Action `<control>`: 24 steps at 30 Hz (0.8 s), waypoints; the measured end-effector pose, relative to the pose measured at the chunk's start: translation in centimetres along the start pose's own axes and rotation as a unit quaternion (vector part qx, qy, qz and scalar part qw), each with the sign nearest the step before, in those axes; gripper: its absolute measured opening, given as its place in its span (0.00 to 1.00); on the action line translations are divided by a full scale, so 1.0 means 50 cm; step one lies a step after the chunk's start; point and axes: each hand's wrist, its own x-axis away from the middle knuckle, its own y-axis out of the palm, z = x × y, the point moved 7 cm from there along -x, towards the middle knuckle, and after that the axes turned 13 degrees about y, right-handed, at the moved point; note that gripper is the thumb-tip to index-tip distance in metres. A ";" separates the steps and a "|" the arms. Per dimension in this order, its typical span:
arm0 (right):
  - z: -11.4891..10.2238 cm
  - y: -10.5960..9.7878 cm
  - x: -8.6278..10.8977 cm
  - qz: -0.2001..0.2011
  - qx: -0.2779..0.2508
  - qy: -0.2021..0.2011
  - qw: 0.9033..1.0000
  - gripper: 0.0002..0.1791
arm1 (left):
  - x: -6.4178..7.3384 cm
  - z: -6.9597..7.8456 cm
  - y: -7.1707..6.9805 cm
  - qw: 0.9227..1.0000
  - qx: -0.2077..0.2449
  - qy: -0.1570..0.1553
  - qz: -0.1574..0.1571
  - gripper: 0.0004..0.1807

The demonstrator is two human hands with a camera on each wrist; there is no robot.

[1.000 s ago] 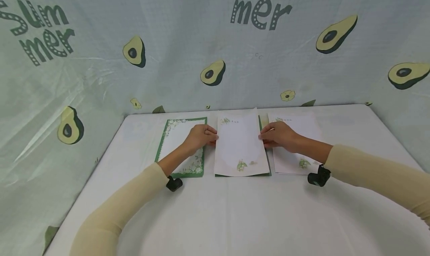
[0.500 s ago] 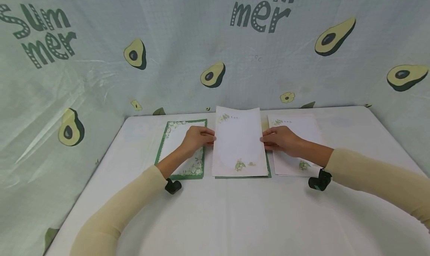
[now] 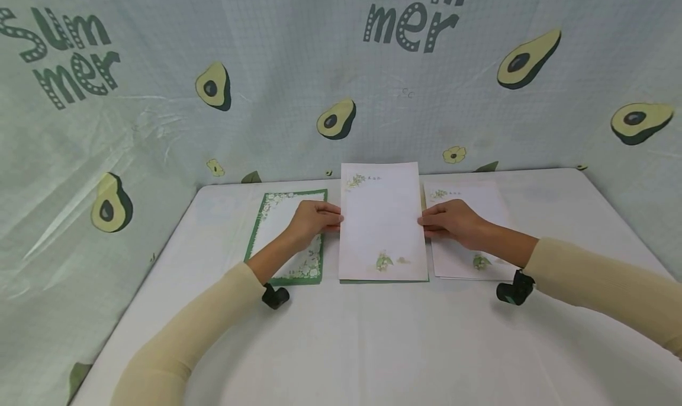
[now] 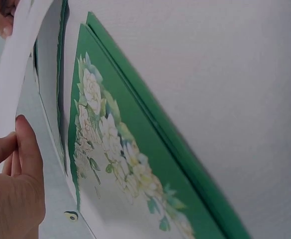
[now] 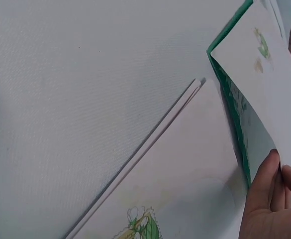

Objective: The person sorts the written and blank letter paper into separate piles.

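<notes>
A pale sheet of paper [image 3: 380,216] with small green flower prints is held up over the middle stack. My left hand [image 3: 314,221] pinches its left edge, thumb against fingers, as the left wrist view also shows with the hand [image 4: 18,179]. On the opposite edge my right hand [image 3: 453,221] pinches the same sheet; in the right wrist view this hand [image 5: 274,194] has its thumb and fingers on the edge. Beneath, a green-bordered sheet [image 5: 235,107] lies mostly covered, its green rim showing.
To the left lies a stack of green-bordered floral sheets [image 3: 285,222]. On the right is a stack of pale flower-printed sheets [image 3: 469,208], partly behind my right hand. All rest on a white-covered table [image 3: 362,347]; a printed curtain [image 3: 277,57] hangs behind it.
The held sheet has straightened from a slight tilt and bend, and its top edge sits higher. My right hand has shifted slightly right; my left hand has barely moved.
</notes>
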 end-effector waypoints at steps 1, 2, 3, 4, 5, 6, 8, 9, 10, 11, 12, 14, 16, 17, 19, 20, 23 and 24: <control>0.000 -0.001 0.001 -0.001 -0.002 -0.002 1.000 0.24 | 0.000 0.000 0.001 1.000 0.005 -0.002 0.001 0.11; 0.001 -0.002 0.001 -0.002 -0.003 -0.002 1.000 0.24 | 0.000 0.000 0.001 1.000 0.007 -0.002 0.002 0.11; 0.002 -0.004 0.001 -0.002 -0.004 -0.003 1.000 0.23 | 0.001 0.000 0.002 1.000 0.010 -0.002 0.002 0.12; 0.003 -0.005 0.002 -0.003 -0.005 -0.003 1.000 0.22 | 0.001 0.000 0.002 1.000 0.011 -0.002 0.002 0.12; 0.004 -0.006 0.002 -0.003 -0.006 -0.003 1.000 0.22 | 0.001 0.000 0.003 1.000 0.013 -0.003 0.001 0.12; 0.005 -0.007 0.002 -0.004 -0.007 -0.003 1.000 0.21 | 0.001 0.000 0.003 1.000 0.013 -0.003 0.001 0.12; 0.006 -0.009 0.003 -0.005 -0.010 -0.002 1.000 0.21 | 0.002 -0.001 0.003 1.000 0.016 -0.004 0.001 0.12; 0.006 -0.009 0.003 -0.007 -0.010 -0.002 1.000 0.21 | 0.002 -0.002 0.003 1.000 0.018 -0.005 0.002 0.12; 0.006 -0.010 0.004 -0.008 -0.012 -0.004 1.000 0.21 | 0.001 -0.004 0.003 1.000 0.020 -0.007 0.002 0.11; 0.006 -0.011 0.004 -0.009 -0.013 -0.005 1.000 0.21 | 0.001 -0.004 0.003 1.000 0.023 -0.007 0.004 0.11; 0.005 -0.012 0.004 -0.011 -0.015 -0.006 1.000 0.21 | 0.001 -0.005 0.003 1.000 0.027 -0.006 0.003 0.12; 0.004 -0.014 0.006 -0.012 -0.019 -0.011 1.000 0.22 | -0.001 -0.005 0.004 0.999 0.034 -0.004 0.005 0.11; 0.002 -0.017 0.007 -0.013 -0.024 -0.015 0.999 0.22 | -0.003 -0.005 0.005 0.999 0.040 0.000 0.004 0.11; 0.001 -0.019 0.008 -0.014 -0.028 -0.017 0.999 0.23 | -0.004 -0.004 0.005 0.999 0.042 0.001 0.004 0.11; 0.000 -0.022 0.009 -0.016 -0.036 -0.020 0.999 0.23 | -0.005 -0.005 0.007 0.999 0.046 0.000 0.005 0.11; 0.000 -0.023 0.010 -0.017 -0.040 -0.020 0.999 0.23 | -0.005 -0.005 0.007 0.999 0.047 -0.002 0.006 0.11; 0.002 -0.029 0.012 -0.017 -0.050 -0.020 0.998 0.22 | -0.007 -0.005 0.012 0.999 0.053 -0.009 0.009 0.11; 0.002 -0.032 0.014 -0.015 -0.054 -0.021 0.998 0.21 | -0.008 -0.004 0.015 0.998 0.055 -0.010 0.008 0.11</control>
